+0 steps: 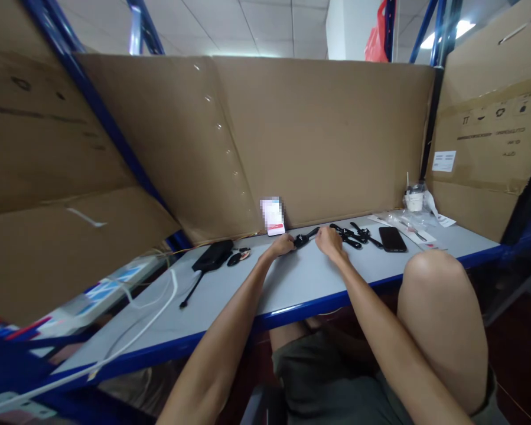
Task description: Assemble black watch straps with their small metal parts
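A black wristwatch point(301, 241) with a black strap lies stretched between my two hands, just above or on the grey tabletop. My left hand point(283, 244) is closed at the watch's left end, its fingertips partly hidden. On the other side, my right hand point(329, 241) is closed at the free end of the strap. Close by on the right are several more black watches, including one point(345, 235) beside my right hand and another point(366, 235) further right. A lit phone point(273, 217) leans upright against the cardboard behind my left hand, its screen blurred.
A dark phone point(393, 239) lies right of the watches. Plastic bags and a lidded cup point(414, 199) stand at the back right. A black box-shaped device point(213, 255) with a short cable and small dark round pieces point(234, 259) are on the left. A white cable point(154, 323) crosses the left edge. Cardboard point(318, 136) walls the back.
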`<state>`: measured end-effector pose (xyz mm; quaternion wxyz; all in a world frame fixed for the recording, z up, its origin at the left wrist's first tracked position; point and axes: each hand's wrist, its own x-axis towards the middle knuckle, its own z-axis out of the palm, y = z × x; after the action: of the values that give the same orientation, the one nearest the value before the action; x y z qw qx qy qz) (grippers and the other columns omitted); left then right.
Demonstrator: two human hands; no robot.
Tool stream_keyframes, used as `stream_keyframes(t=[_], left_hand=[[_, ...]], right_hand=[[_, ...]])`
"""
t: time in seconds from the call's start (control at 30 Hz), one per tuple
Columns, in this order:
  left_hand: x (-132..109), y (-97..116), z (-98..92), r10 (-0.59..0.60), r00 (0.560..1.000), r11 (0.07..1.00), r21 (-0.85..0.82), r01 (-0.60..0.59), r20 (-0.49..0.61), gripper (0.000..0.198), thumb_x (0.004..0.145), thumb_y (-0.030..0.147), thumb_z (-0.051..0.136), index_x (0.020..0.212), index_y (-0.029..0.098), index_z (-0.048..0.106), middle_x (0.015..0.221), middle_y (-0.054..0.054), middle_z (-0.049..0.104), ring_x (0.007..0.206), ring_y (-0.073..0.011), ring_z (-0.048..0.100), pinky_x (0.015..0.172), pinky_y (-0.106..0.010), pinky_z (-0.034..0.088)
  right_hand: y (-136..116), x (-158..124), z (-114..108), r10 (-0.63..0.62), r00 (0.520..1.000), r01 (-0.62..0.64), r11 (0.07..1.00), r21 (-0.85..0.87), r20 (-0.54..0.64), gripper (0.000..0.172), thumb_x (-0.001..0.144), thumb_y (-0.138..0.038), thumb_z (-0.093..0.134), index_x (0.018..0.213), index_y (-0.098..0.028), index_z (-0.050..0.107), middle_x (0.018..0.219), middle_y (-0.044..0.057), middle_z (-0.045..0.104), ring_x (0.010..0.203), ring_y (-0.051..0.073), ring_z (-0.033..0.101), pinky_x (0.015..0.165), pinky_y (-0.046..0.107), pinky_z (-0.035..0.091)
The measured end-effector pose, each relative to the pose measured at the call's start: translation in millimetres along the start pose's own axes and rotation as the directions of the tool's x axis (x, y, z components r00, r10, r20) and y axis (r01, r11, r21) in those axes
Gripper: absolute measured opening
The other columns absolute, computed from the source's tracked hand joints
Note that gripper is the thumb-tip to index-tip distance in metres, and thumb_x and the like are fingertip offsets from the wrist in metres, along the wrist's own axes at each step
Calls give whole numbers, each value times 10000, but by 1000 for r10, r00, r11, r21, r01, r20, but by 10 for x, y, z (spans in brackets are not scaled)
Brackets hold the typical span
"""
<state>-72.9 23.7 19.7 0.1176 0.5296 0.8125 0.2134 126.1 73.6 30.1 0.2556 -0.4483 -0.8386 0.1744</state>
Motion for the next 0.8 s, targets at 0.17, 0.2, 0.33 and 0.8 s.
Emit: stream_keyframes(t=[0.17, 0.2, 0.33, 0.8], left_hand=[[-80, 87, 94, 76, 996, 995, -64, -72, 51, 233, 769, 134, 647, 999, 151, 684, 595, 32, 623, 561, -139, 570, 538, -219, 393], [-94, 101, 113, 93, 994, 993, -72, -90, 48, 223, 788, 162, 667, 1010, 149, 686, 594, 30, 626, 553, -139, 566, 541, -222, 397], [-126, 115, 142, 146, 989, 981, -131, -143, 19, 180, 842, 301, 738, 908, 142, 684, 606, 11, 644, 508, -124, 538, 548, -236, 404], [-34, 88, 173, 165, 984, 986, -18, -167, -72, 324, 927, 335, 588, 1032, 108, 795, 701, -55, 706, 728, -195, 627, 699, -276, 438]], right_hand=[[-48, 201, 252, 7, 989, -33, 984, 175, 146, 441, 1102, -408, 443, 1015, -172, 806, 924, 107, 805, 900, 178, 751, 787, 220, 490], [-23, 219, 286, 26, 988, -57, 978, 203, 155, 476, 1112, -410, 412, 984, -168, 801, 897, 99, 803, 849, 166, 746, 768, 215, 486], [72, 203, 326, 27, 989, -68, 956, 285, 143, 541, 1133, -399, 334, 947, -163, 784, 864, 66, 799, 741, 126, 713, 728, 194, 464], [12, 132, 332, -52, 995, 56, 998, -41, 84, 301, 1030, -340, 551, 1280, -236, 683, 1250, 93, 751, 1191, 227, 682, 893, 274, 486]])
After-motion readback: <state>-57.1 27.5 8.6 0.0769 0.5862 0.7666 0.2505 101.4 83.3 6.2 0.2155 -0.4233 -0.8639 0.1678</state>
